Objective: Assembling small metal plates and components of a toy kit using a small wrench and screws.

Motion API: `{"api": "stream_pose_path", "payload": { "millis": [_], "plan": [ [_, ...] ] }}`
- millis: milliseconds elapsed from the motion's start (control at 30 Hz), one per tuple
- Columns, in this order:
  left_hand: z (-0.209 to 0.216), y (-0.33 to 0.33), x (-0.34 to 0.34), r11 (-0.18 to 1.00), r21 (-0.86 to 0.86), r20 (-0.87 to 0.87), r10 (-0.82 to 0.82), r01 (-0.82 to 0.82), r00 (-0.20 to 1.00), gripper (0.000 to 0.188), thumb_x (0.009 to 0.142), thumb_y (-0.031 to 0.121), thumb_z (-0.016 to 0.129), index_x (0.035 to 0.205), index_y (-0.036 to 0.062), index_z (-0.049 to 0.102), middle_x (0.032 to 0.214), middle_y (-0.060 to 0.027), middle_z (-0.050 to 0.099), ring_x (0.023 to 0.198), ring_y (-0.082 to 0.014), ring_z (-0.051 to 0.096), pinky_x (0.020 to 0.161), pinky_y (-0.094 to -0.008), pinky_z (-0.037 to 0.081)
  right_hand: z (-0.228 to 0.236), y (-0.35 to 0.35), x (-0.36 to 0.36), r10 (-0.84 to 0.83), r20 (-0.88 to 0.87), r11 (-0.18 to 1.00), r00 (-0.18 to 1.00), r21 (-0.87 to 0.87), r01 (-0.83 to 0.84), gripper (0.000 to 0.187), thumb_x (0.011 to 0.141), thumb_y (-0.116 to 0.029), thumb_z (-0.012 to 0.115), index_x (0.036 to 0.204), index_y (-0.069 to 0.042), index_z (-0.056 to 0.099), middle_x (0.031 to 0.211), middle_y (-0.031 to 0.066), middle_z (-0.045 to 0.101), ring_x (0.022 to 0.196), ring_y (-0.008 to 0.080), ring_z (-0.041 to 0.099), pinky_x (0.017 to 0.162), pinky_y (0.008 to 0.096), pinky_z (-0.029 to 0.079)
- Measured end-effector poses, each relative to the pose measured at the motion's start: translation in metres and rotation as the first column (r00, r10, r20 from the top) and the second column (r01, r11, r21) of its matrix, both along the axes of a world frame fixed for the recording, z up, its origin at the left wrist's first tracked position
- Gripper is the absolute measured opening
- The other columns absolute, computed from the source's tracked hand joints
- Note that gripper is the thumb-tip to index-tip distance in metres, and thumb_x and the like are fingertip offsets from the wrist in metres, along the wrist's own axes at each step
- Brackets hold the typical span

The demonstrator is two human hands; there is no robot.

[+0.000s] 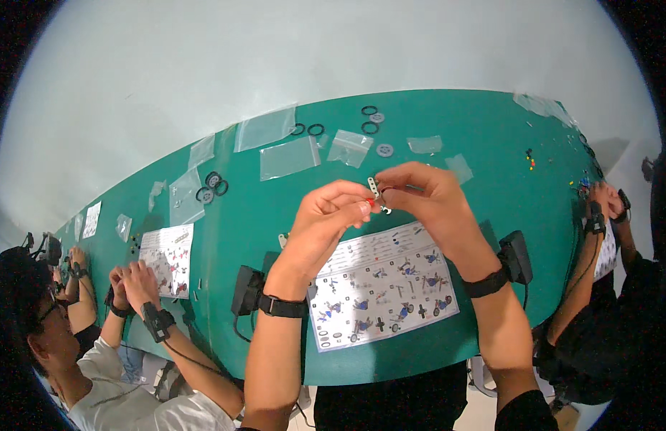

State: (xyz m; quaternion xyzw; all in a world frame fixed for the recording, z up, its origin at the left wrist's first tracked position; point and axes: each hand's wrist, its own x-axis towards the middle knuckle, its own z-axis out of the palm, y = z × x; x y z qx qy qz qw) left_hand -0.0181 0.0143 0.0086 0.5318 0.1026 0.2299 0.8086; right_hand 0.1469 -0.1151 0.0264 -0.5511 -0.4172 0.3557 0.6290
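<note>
My left hand (325, 219) is closed, pinching a small red piece (369, 204) between thumb and fingers. Right above it rises a pale strip with a row of holes (374, 187), seemingly joined to the red piece. My right hand (430, 205) comes in from the other side with its fingers curled together, close against the strip. What those fingertips grip is mostly hidden. A tiny white fork-ended part (387, 210) shows under the right thumb. Below both hands lies a printed instruction sheet (390, 345) with coloured assembly pictures.
Clear plastic bags (286, 159), black rings (316, 129) and grey wheel hubs (384, 150) lie toward the far edge of the green table (275, 208). Small coloured parts (531, 159) are at right. Co-workers' hands work at left (135, 284) and right (601, 197).
</note>
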Motion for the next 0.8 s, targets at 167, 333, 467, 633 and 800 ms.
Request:
{"api": "stream_pose_path", "payload": {
  "millis": [167, 333, 467, 633, 800],
  "plan": [
    [-0.002, -0.007, 0.005, 1.0, -0.014, 0.01, -0.004, 0.004, 1.0, 0.015, 0.093, 0.008, 0.071, 0.106, 0.0012, 0.069, 0.097, -0.011, 0.073, 0.084, -0.0129, 0.065, 0.076, -0.0243, 0.05, -0.007, 0.002, 0.0, -0.04, -0.01, 0.992, 0.999, 0.123, 0.041, 0.024, 0.089, -0.005, 0.074, 0.112, 0.0, 0.074, 0.099, 0.0093, 0.075, 0.088, 0.012, 0.069, 0.082, 0.0265, 0.056],
    [-0.005, -0.003, 0.004, 0.999, -0.03, 0.055, -0.019, 0.02, 0.998, 0.015, 0.094, 0.007, 0.071, 0.108, 0.0024, 0.07, 0.097, -0.0076, 0.075, 0.092, -0.0125, 0.067, 0.077, -0.026, 0.048, -0.003, 0.002, -0.006, -0.06, -0.015, 0.998, 0.998, 0.026, 0.061, 0.02, 0.091, -0.006, 0.073, 0.109, 0.001, 0.075, 0.094, 0.0065, 0.075, 0.088, 0.0101, 0.068, 0.077, 0.0234, 0.054],
    [-0.006, -0.005, 0.008, 0.998, -0.06, 0.055, 0.012, -0.009, 0.998, 0.014, 0.094, 0.007, 0.07, 0.106, 0.0011, 0.069, 0.096, -0.0091, 0.073, 0.089, -0.0131, 0.065, 0.076, -0.0255, 0.049, -0.009, 0.004, -0.006, -0.025, -0.161, 0.997, 0.987, 0.074, 0.037, 0.02, 0.094, -0.009, 0.07, 0.109, 0.002, 0.075, 0.094, 0.0055, 0.074, 0.084, 0.0097, 0.067, 0.074, 0.023, 0.053],
    [-0.006, -0.004, 0.007, 0.996, -0.084, 0.053, 0.02, -0.015, 0.998, 0.013, 0.095, 0.008, 0.069, 0.105, 0.0004, 0.068, 0.097, -0.0105, 0.071, 0.087, -0.0153, 0.064, 0.078, -0.0265, 0.051, -0.006, 0.004, -0.011, 0.011, -0.251, 1.0, 0.968, 0.019, -0.006, 0.022, 0.096, -0.008, 0.068, 0.113, 0.004, 0.072, 0.095, 0.0064, 0.073, 0.084, 0.011, 0.066, 0.076, 0.024, 0.054],
    [-0.007, -0.006, 0.009, 0.984, -0.176, 0.105, 0.03, -0.011, 0.994, 0.016, 0.096, 0.007, 0.066, 0.111, -0.0008, 0.068, 0.097, -0.0094, 0.072, 0.089, -0.0131, 0.065, 0.08, -0.0265, 0.05, -0.005, 0.005, -0.016, -0.081, -0.069, 0.995, 0.994, 0.049, 0.084, 0.02, 0.094, -0.008, 0.07, 0.111, 0.003, 0.072, 0.093, 0.0051, 0.073, 0.082, 0.0099, 0.066, 0.075, 0.023, 0.054]
  ]
}}
